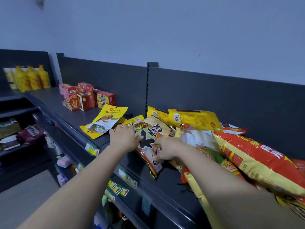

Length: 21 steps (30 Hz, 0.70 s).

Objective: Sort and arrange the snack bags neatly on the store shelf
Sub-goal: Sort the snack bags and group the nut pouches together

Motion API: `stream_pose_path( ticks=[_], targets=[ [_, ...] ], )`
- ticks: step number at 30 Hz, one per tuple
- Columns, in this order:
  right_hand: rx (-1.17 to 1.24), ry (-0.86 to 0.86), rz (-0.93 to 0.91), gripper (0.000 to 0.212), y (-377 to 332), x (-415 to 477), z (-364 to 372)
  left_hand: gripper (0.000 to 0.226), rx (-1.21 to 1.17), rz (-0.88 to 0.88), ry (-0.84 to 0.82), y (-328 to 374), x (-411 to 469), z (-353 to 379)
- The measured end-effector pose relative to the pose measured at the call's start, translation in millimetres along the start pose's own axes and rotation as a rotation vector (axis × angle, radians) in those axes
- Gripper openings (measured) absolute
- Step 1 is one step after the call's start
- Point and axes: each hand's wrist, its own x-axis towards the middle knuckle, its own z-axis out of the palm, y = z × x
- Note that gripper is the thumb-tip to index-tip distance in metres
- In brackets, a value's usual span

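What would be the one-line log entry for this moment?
step: sorting | left grip: holds cream snack bag | right grip: pinches same bag | shelf: other bags piled unsorted

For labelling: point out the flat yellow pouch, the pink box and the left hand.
flat yellow pouch (105,120): head view, printed front.
pink box (70,99): head view, front face.
left hand (124,136): head view, back of hand.

Red snack boxes (85,96), yellow price labels (93,149)
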Motion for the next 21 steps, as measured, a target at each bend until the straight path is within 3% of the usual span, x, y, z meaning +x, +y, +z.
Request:
stream_pose_path(
  ticks=[3,5,9,14,21],
  targets=[
    [0.036,-0.012,-0.002,0.075,4.0,6.2,-5.7,0.059,-0.038,-0.042,-0.017,1.8,18.9,-3.4],
    [0.04,-0.028,0.002,0.079,4.3,6.0,-8.2,0.056,-0.105,-0.061,-0.116,0.9,31.4,-5.0],
    [0.096,-0.02,0.021,0.084,3.5,6.3,-12.8,0.05,-0.554,-0.074,-0.27,-3.9,48.4,-8.3],
    [0.321,0.005,0.093,0.102,-0.7,4.2,-15.7,0.035,-0.951,-0.084,-0.066,-8.6,51.4,-16.1],
    [0.771,0.267,0.274,0.079,-15.3,1.3,-25.4,0.041,-1.386,-0.108,0.099,-31.5,53.4,-38.2]
  ],
)
